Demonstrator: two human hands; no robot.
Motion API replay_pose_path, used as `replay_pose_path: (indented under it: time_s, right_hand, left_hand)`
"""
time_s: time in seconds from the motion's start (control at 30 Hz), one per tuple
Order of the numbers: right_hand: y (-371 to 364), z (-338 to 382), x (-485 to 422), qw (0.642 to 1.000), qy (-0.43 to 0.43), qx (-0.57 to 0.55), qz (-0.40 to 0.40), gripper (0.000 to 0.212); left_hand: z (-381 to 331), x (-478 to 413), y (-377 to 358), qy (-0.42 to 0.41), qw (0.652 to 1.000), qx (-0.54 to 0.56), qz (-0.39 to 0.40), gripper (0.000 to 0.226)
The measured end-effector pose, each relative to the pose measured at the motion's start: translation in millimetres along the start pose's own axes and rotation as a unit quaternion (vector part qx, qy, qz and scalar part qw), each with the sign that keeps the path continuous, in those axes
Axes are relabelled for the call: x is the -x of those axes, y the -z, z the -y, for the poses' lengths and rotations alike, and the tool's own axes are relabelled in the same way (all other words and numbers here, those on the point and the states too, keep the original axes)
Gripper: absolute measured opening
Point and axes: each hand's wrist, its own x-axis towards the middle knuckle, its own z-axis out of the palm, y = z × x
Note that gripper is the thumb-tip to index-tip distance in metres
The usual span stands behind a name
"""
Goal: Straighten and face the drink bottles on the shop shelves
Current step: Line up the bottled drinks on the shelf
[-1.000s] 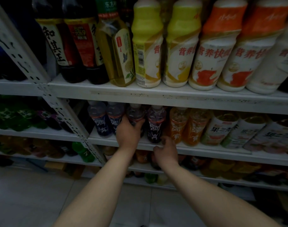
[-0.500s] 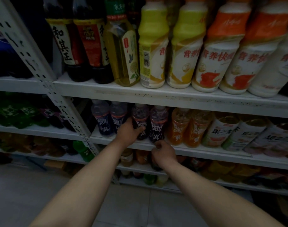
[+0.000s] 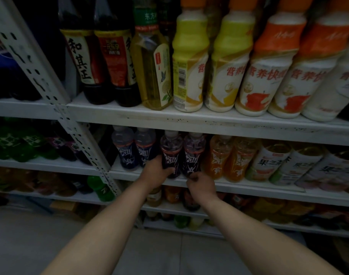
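Two dark purple drink bottles stand side by side at the front of the second shelf (image 3: 239, 184). My left hand (image 3: 156, 172) is wrapped around the base of the left purple bottle (image 3: 171, 153). My right hand (image 3: 201, 185) pinches the foot of the right purple bottle (image 3: 193, 153) at the shelf edge. Two blue-labelled bottles (image 3: 134, 149) stand to their left and two orange drink bottles (image 3: 227, 157) to their right. All labels here face outward.
The upper shelf (image 3: 189, 120) carries dark tea bottles (image 3: 98, 62), a green tea bottle (image 3: 151, 62) and tall yellow and orange milk-drink bottles (image 3: 231, 62). A slanted perforated white upright (image 3: 50, 90) crosses at left. Lower shelves hold more bottles above a tiled floor (image 3: 30, 245).
My left hand slid down from the purple bottle's middle to its base, uncovering the label. My right hand stayed low at the neighbouring bottle's foot. The view rose slightly.
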Motion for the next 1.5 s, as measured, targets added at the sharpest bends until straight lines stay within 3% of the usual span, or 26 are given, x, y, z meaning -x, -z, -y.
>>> replay_pose_path:
  time_s: [0.13,0.23,0.37,0.47,0.67,0.87,1.2,1.5]
  right_hand:
    - [-14,8,3,0.998,0.034,0.037,0.049,0.026]
    - [-31,22,6,0.992,0.064,0.032,0.102,0.025]
    - [-55,34,6,0.995,0.044,0.01,0.085,0.031]
    - [-65,37,5,0.997,0.022,-0.028,0.066,0.028]
    - [-62,41,0,0.998,0.02,-0.01,0.066,0.021]
    - [-57,41,-3,0.997,0.013,-0.012,0.079,0.02]
    - [-53,45,-7,0.995,-0.025,-0.064,0.079,0.02]
    - [-44,44,-3,0.992,-0.006,-0.031,0.121,0.017]
  left_hand:
    - [1,11,-7,-0.024,0.998,-0.001,-0.059,0.049]
    - [11,23,-8,0.031,0.992,-0.034,-0.12,0.037]
    - [33,40,8,0.098,0.96,-0.02,-0.263,0.034]
    - [30,36,20,0.094,0.944,0.004,-0.316,0.044]
    - [2,16,10,0.14,0.948,0.014,-0.285,0.073]
    - [0,12,8,0.15,0.939,-0.003,-0.31,0.044]
    - [0,22,11,0.129,0.951,-0.089,-0.268,0.046]
    - [1,21,19,0.13,0.955,-0.078,-0.255,0.045]
